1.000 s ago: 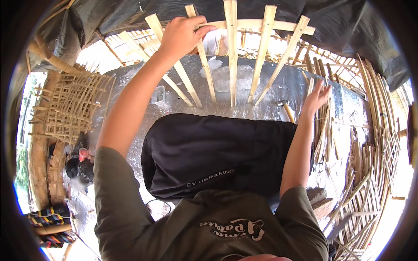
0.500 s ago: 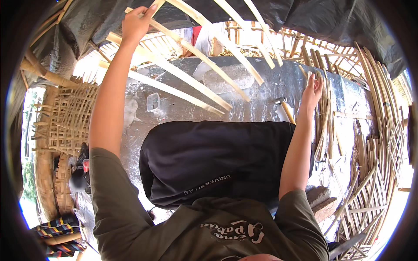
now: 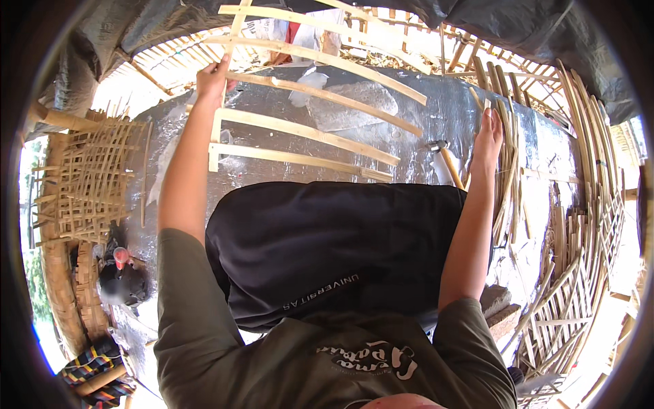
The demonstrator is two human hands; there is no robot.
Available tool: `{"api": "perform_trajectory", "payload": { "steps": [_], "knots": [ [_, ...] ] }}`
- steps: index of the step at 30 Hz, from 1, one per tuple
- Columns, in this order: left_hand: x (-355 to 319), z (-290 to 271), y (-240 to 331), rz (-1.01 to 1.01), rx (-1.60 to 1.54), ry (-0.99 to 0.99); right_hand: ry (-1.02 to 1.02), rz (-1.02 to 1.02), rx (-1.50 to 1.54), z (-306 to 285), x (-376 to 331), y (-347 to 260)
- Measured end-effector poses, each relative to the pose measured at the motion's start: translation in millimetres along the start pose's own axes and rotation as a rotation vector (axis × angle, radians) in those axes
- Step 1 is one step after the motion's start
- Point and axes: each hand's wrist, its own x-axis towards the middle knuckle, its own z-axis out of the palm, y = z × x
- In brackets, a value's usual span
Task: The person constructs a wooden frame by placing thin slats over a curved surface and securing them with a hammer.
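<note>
My left hand [image 3: 212,82] is closed on a bamboo lattice [image 3: 225,123] at the upper left, gripping its upright cross strip. Several pale slats run rightward from that strip, roughly parallel and spaced apart, over the dark work surface. At the right, my right hand [image 3: 486,140] has its fingers pressed together beside a bundle of thin bamboo strips [image 3: 509,170]. A small pale tip shows above those fingers; what it belongs to I cannot make out. A hammer [image 3: 449,163] with a wooden handle lies just left of my right forearm.
A black cloth-covered bundle [image 3: 334,245] covers my lap. Woven bamboo [image 3: 85,180] stands at the left. More long bamboo strips [image 3: 593,157] and lattice panels [image 3: 565,320] lean at the right. Brick-like blocks [image 3: 501,307] sit beside my right elbow. Dark sheeting [image 3: 518,34] hangs overhead.
The lattice has swung from a slant to nearly level slats, and its left cross strip has come into view. My left hand has moved lower. My right hand has risen slightly.
</note>
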Motion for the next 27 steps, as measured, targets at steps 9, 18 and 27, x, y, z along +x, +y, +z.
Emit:
{"api": "perform_trajectory", "payload": {
  "steps": [9, 18, 27],
  "knots": [
    [-7.7, -21.4, -107.5, -0.096, -0.079, 0.106, -0.113, -0.02, -0.225, 18.2, -7.1, -0.3],
    [-41.6, -58.7, -166.4, -0.168, -0.096, 0.195, -0.24, -0.092, -0.422, 30.0, -12.6, 12.8],
    [-56.0, -67.2, -187.5, -0.127, -0.133, 0.256, -0.402, -0.166, -0.617, 39.4, -23.2, 20.6]
  ]
}}
